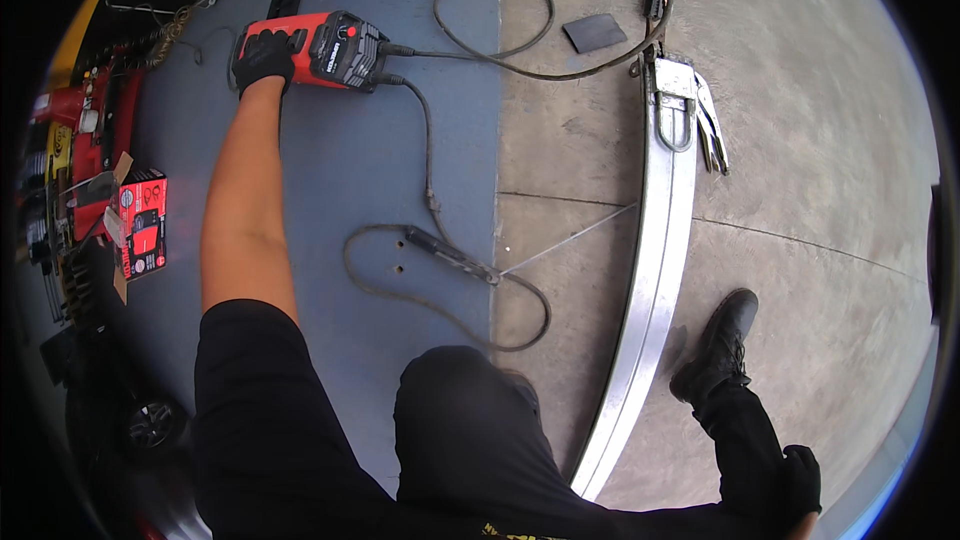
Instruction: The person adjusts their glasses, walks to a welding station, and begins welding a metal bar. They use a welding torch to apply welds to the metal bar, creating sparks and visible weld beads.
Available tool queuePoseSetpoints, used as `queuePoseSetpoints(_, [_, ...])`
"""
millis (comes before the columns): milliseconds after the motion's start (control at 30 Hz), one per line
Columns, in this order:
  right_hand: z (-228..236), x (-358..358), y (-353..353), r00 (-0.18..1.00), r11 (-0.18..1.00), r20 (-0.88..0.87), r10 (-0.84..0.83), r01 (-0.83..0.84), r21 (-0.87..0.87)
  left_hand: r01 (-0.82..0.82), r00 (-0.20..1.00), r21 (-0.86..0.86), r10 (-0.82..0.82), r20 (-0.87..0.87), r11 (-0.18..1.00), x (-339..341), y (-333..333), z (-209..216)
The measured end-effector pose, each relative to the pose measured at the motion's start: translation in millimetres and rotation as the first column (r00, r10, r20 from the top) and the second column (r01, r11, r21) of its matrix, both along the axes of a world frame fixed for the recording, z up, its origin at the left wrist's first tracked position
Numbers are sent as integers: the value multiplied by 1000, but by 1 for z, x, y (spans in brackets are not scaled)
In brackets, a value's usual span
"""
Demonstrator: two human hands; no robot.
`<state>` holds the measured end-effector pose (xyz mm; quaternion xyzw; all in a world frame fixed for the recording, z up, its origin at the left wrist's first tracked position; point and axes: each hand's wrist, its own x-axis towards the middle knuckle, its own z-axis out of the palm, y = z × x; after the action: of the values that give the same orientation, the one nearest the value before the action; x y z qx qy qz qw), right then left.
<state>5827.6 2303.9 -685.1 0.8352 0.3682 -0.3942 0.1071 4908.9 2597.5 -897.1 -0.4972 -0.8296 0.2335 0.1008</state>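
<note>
My left hand [264,62], in a black glove, is at the rear end of a red and black welding machine [335,48] on the blue-grey floor strip. Its fingers curl over the machine's top edge, and part of the grip is hidden. My right hand [800,480], also gloved in black, is low at the right beside my right leg, its fingers too dark to make out. Two cables run from the machine's front. One leads to an electrode holder [450,254] with a thin rod [568,239] in it; the other loops to a clamp [656,2] at the metal beam's far end.
A long silvery metal beam [652,240] lies across the concrete, with a U-shaped piece [676,130] and locking pliers [711,125] at its far end. A dark flat plate [594,33] lies nearby. An opened red box [143,225] and shelving line the left. My boot [722,340] stands right of the beam.
</note>
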Motion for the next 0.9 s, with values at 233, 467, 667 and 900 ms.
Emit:
queuePoseSetpoints(233, [-1, 16, -16, 1000, 1000, 4, -7, 7, -14, -14, 989, 66, 4, 146, 998, 3, -5, 13])
queuePoseSetpoints(467, [-12, 29, -19, 999, 999, -48, 20, -22, -31, -21, 1000, -16, 21, -10, 1000, 12, -22, 10])
queuePoseSetpoints(667, [-16, 52, -25, 997, 999, -72, -17, 15, -35, 17, 999, -4, -17, 34, 1000, -10, -25, -4])
queuePoseSetpoints(900, [-25, 52, -25, 997, 999, -66, 49, -47, 22, 71, 970, 40, -78, 229, 997, -42, -32, -6])
